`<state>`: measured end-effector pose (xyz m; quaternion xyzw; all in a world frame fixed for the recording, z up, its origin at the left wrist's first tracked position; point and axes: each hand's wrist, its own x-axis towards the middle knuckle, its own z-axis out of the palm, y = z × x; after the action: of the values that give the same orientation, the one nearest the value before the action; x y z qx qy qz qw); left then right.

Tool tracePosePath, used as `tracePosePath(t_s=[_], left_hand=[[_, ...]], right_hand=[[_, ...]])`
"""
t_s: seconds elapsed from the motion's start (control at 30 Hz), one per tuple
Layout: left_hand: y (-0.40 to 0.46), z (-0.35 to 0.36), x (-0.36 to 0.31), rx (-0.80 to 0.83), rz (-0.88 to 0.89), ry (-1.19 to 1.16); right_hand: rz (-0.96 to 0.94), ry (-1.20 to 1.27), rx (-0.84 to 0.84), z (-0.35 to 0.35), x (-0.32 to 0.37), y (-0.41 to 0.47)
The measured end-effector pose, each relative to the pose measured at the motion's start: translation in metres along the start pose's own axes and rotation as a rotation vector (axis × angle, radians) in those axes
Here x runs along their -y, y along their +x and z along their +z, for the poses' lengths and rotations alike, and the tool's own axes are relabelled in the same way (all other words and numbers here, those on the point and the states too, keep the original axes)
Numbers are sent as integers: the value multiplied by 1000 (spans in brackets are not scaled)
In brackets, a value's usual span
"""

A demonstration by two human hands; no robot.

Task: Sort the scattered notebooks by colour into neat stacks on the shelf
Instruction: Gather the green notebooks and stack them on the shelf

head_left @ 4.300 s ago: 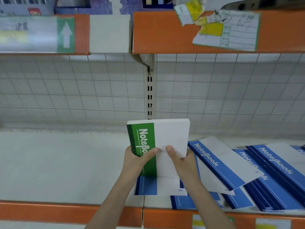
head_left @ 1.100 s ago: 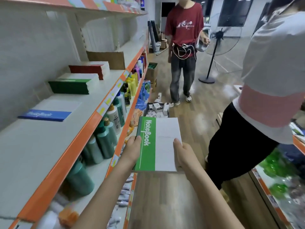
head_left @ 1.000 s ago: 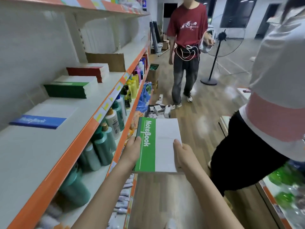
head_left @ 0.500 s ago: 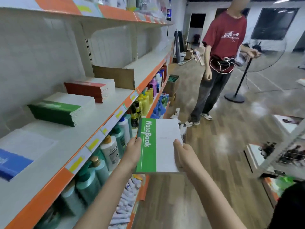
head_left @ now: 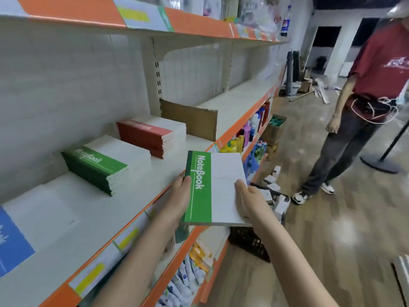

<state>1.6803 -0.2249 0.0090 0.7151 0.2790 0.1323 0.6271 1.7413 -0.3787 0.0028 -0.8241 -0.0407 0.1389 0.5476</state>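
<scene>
A small pile of green-and-white notebooks [head_left: 215,187] is held flat in front of me, just past the shelf's orange front edge. My left hand [head_left: 179,197] grips its green spine side and my right hand [head_left: 250,200] grips its white side. On the white shelf [head_left: 155,173] to the left lies a neat green stack [head_left: 97,166]. Farther along sits a red stack [head_left: 150,135]. A blue notebook [head_left: 13,235] lies at the near left edge of the view.
A brown cardboard divider [head_left: 190,118] stands on the shelf beyond the red stack. Bottles [head_left: 245,136] and packets fill the lower shelves. A black crate [head_left: 250,242] sits on the floor below my hands. A person in a red shirt [head_left: 363,103] stands in the aisle at right.
I have moved closer along the shelf; the green and red stacks now lie nearer and larger. The held green notebooks stay gripped in both hands, now beside the shelf edge.
</scene>
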Motion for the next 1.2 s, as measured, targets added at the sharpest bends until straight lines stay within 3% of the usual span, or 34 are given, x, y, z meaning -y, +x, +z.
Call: tracePosePath(t_s=[0.33, 0.6, 0.93, 1.2], left_hand=[[56, -69, -26, -301, 45, -42], [51, -132, -19, -534, -47, -110], [45, -166, -21, -789, -84, -120], [68, -171, -21, -865, -150, 162]], right_hand=[[-177, 6, 231, 67, 79, 71], [-272, -66, 499, 142, 117, 79], [-357, -152, 697, 202, 144, 97], [-580, -179, 762, 215, 163, 141]])
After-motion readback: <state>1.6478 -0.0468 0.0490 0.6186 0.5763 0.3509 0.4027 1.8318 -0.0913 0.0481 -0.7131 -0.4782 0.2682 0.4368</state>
